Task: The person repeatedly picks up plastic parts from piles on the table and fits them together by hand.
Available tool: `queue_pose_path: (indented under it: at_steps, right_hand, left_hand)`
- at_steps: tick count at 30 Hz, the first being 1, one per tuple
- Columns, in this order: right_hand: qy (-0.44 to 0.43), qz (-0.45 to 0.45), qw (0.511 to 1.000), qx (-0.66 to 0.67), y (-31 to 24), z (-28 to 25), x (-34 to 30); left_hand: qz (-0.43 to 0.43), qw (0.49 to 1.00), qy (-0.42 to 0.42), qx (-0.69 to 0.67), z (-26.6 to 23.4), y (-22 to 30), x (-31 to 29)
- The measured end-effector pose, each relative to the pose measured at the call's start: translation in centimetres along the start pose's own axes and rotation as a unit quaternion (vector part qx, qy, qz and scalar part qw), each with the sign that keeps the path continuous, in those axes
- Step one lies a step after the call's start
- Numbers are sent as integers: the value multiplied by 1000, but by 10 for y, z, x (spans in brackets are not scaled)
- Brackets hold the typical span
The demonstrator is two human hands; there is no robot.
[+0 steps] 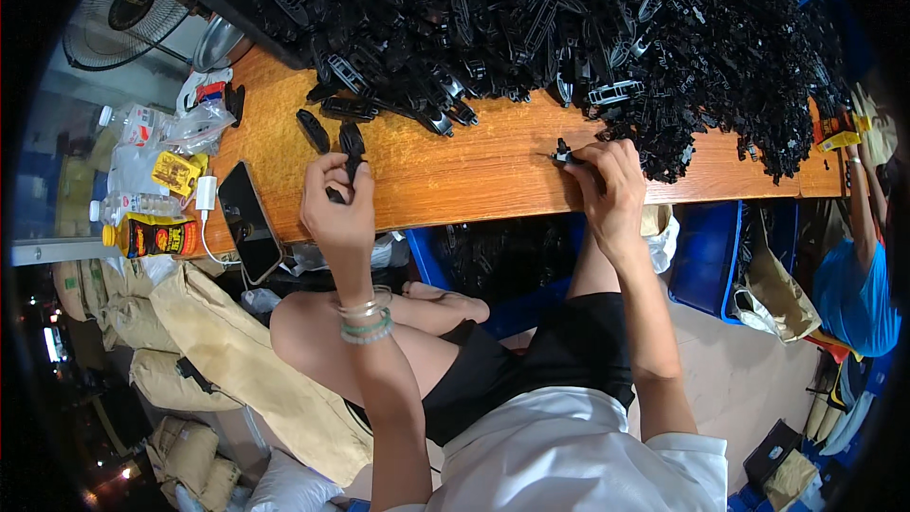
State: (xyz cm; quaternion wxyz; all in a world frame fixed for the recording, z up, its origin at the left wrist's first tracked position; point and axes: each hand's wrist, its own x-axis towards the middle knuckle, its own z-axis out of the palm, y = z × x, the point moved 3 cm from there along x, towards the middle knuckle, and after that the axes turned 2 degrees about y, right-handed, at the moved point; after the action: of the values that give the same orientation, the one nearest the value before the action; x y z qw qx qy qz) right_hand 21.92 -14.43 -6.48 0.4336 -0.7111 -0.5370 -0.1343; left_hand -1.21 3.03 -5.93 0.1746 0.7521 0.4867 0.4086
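Observation:
My left hand [334, 201] is closed over the table's near edge, its fingers round an elongated black plastic part [352, 144] that points away from me. A dark bit also shows under the fingers; what it belongs to I cannot make out. Just beyond lie more oval black parts [312, 131]. My right hand [614, 192] pinches a small black plastic piece [565, 155] with a thin tip to its left, low over the tabletop. Behind both hands rises a big heap of long black frame-shaped parts [455, 28]; right of it spreads a pile of smaller black pieces [749, 85].
At the table's left end are a phone [250, 220] with a white cable, plastic bottles [142, 207] and yellow packets [178, 173]; a fan [128, 9] stands beyond. Blue bins [703, 261] sit below the edge. A co-worker in blue [858, 299] reaches in at the far right.

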Motion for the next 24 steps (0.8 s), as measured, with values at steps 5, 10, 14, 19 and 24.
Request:
queue_pose_path:
  at_steps: [5,10,14,19,24]
  right_hand:
    - [32,0,999,1,-1,-2,-1]
    - [50,85,990,102,-27,-5,-3]
    - [-7,252,922,293,-53,6,-9]
    - [-9,294,878,377,-54,3,-8]
    - [-91,149,943,283,-60,-4,-2]
  left_hand:
    - [-195,896,-148,-370,11,45,-31]
    - [-210,845,-239,-431,31,59,-48]
    - [-173,841,-265,-438,37,72,-62]
    - [-229,760,-304,-527,28,79,-57]
    - [-197,793,-366,-446,26,70,-58]
